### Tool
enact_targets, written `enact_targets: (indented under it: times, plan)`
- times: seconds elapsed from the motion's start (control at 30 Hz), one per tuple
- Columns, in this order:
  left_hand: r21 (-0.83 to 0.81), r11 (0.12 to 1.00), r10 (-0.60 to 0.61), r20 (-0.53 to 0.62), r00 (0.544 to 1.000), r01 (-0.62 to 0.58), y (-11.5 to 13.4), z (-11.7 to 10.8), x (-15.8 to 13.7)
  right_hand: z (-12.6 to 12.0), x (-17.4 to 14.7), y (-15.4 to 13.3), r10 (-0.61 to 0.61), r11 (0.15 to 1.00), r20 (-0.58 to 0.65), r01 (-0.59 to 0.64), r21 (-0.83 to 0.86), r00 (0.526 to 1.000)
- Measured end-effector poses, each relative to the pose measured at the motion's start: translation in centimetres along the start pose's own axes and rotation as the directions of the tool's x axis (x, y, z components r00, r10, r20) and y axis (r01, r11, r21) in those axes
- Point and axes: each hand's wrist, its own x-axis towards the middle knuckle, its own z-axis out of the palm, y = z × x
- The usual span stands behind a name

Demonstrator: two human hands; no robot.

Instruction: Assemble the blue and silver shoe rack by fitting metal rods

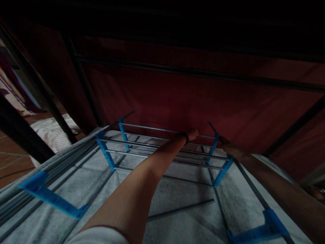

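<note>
A rack frame [162, 147] of thin metal tubes and blue plastic brackets lies on a grey cloth. My left hand [193, 134], with a dark band at the wrist, reaches across it; the fingers look closed round the rearmost metal tube [152, 127]. At the far right end, my right hand [227, 146] is against a blue plastic bracket [213, 146]; its fingers are dark and partly hidden but seem closed on it. Closer to me are a left blue bracket [53, 196] and a right blue bracket [264, 228], both on long tubes.
A loose tube [181, 209] lies on the grey cloth [177, 196]. Several more tubes [48, 184] are bundled along the left edge. Behind the rack hangs a dark red cloth [165, 98] with dark metal bars [177, 69]. Striped fabric [52, 135] is at the left.
</note>
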Motion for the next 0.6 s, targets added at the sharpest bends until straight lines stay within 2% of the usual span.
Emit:
enact_targets:
  times: [0.1,0.27,0.33,0.4,0.47,0.53,0.6]
  plan:
    - [-0.007,1.000,-0.002,0.014,1.000,0.003,0.1,-0.3,0.0,-0.1,-0.4,-1.1,0.072,0.997,0.004,-0.072,0.002,0.997]
    - [-0.015,0.999,0.031,-0.004,1.000,-0.031,1.2,-1.6,-1.5,-0.7,-1.2,-2.8,0.065,0.997,0.035,-0.064,-0.034,0.997]
    - [-0.029,0.997,0.069,-0.095,0.993,-0.072,1.9,-2.5,-3.3,-0.8,-1.5,-3.4,0.053,0.998,0.032,-0.052,-0.029,0.998]
    - [-0.080,0.983,0.135,-0.291,0.947,-0.164,2.6,-2.9,-6.7,-0.7,-1.7,-3.9,0.052,0.998,0.025,-0.051,-0.022,0.998]
    - [-0.152,0.942,0.188,-0.503,0.844,-0.300,2.7,-2.5,-11.7,-0.6,-2.0,-4.3,0.064,0.998,0.015,-0.063,-0.016,0.998]
    - [-0.220,0.911,0.149,-0.612,0.777,-0.349,1.8,-0.9,-17.9,-0.6,-2.3,-4.6,0.082,0.997,-0.004,-0.082,-0.016,0.997]
    - [-0.292,0.909,0.042,-0.648,0.761,-0.299,-0.2,1.6,-24.4,-0.7,-2.6,-4.8,0.100,0.995,-0.029,-0.101,-0.021,0.995]
